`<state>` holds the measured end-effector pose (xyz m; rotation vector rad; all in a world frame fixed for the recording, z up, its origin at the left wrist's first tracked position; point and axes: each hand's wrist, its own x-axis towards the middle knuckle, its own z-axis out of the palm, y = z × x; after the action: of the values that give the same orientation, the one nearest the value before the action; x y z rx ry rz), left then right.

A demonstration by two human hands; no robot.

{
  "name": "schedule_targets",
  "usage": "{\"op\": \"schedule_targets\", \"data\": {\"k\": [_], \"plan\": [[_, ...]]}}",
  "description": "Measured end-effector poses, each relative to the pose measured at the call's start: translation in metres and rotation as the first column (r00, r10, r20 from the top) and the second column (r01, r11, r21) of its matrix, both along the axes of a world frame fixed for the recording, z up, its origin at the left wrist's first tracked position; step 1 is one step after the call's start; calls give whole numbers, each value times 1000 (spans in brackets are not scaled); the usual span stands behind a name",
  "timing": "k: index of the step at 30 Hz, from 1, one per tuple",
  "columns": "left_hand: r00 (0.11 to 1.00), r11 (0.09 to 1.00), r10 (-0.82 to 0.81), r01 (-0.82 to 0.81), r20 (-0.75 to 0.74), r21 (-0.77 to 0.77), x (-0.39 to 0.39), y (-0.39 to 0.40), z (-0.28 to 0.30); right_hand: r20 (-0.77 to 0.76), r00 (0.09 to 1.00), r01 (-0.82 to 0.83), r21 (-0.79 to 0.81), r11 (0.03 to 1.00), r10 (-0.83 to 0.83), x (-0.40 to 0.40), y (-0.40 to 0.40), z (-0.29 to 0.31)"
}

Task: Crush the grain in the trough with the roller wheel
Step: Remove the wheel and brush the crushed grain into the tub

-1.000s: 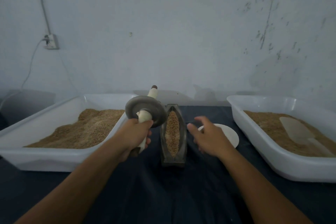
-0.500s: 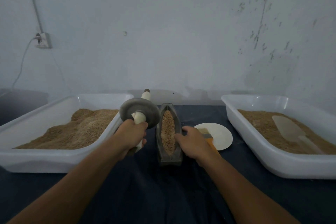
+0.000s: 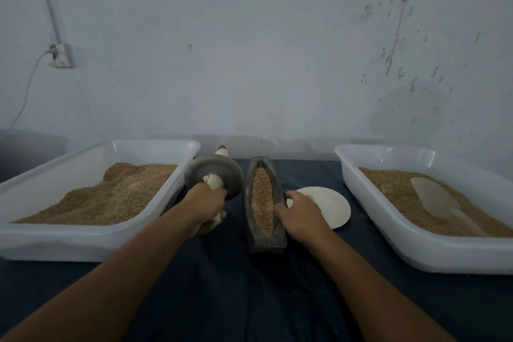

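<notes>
Two hands work at the middle of the dark worktop (image 3: 249,300). The left hand (image 3: 206,204) is clamped round the pale handle of the roller wheel (image 3: 213,176), which is held above the worktop just left of the trough (image 3: 265,203), its grey disc upright. The right hand (image 3: 301,215) rests on the trough's right rim, fingers curled over the edge. Grain (image 3: 261,200) fills the trough's boat-shaped channel. A white plate (image 3: 330,208) lies just right of the trough. White tubs of grain stand at far left (image 3: 91,241) and far right (image 3: 416,247); the right one holds a pale scoop (image 3: 435,200).
</notes>
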<state>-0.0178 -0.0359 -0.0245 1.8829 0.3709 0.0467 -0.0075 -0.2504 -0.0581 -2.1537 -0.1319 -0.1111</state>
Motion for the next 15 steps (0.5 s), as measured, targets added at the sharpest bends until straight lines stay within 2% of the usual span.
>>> {"op": "schedule_targets", "data": {"k": [5,9,12,15], "plan": [[997,1000,25,-25,-66,4,7,-4,-7,66,998,11,-102,995,-4,-7,-7,4],[994,999,42,-43,-97,-4,11,-2,-7,134,984,149,-268,952,-117,-8,-33,16],[991,1000,17,-20,-136,-22,12,1,-3,56,980,195,-484,853,-192,-8,-54,23],[986,1000,-13,14,-165,4,10,4,1,-75,973,117,-651,750,-217,-10,-63,23]]}}
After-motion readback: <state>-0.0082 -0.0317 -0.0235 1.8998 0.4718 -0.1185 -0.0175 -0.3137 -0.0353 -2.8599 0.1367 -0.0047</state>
